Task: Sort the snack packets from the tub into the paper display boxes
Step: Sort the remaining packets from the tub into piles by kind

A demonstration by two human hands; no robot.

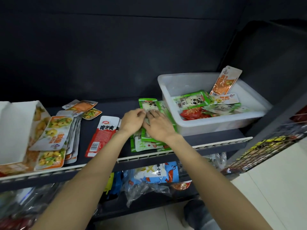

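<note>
Both hands (146,123) side by side, fingers on the green packets (150,105).

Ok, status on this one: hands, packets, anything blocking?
Left hand and right hand both on the green packet pile beside the tub. Tub still holds packets. Nothing blocking.
</note>
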